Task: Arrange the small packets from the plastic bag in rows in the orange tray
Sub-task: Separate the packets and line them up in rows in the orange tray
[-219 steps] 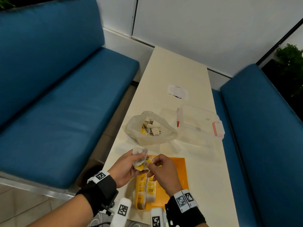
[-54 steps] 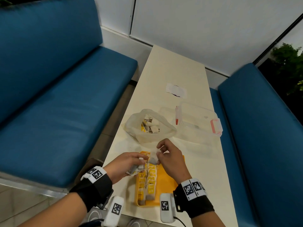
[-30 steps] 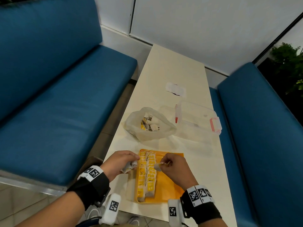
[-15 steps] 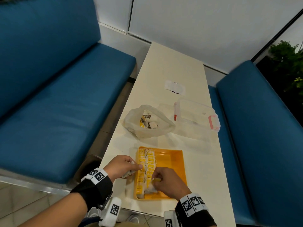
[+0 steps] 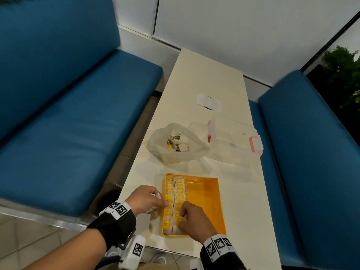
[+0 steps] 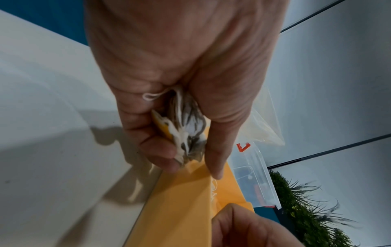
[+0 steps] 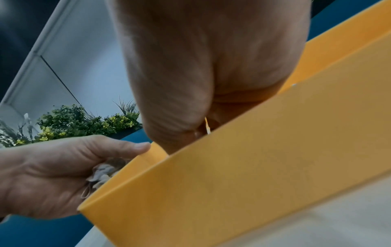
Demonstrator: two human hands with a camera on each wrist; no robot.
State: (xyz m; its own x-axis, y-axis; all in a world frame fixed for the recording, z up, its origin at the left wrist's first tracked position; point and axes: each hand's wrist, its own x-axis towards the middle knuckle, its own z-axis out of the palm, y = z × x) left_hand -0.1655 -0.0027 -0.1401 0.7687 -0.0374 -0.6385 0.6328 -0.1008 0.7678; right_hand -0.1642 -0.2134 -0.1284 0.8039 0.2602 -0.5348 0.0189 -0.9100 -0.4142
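The orange tray [image 5: 206, 201] lies at the near end of the table, with two rows of yellow-and-white packets [image 5: 175, 193] along its left side. My left hand [image 5: 146, 199] sits at the tray's left wall, clutching a crumpled bunch of packets [image 6: 186, 132] with strings hanging out. My right hand [image 5: 194, 221] is inside the tray near its front, pinching a packet [image 5: 181, 219] at the near end of the second row. The plastic bag [image 5: 175, 143] with more packets lies open just beyond the tray.
A clear plastic box [image 5: 235, 137] with red clasps stands right of the bag. A white paper slip [image 5: 208, 100] lies farther up the table. Blue benches [image 5: 68, 123] flank the narrow table on both sides.
My right hand took a packet from the bunch and carried it down to the near end of the second row. The left hand lowered to the tray's left wall.
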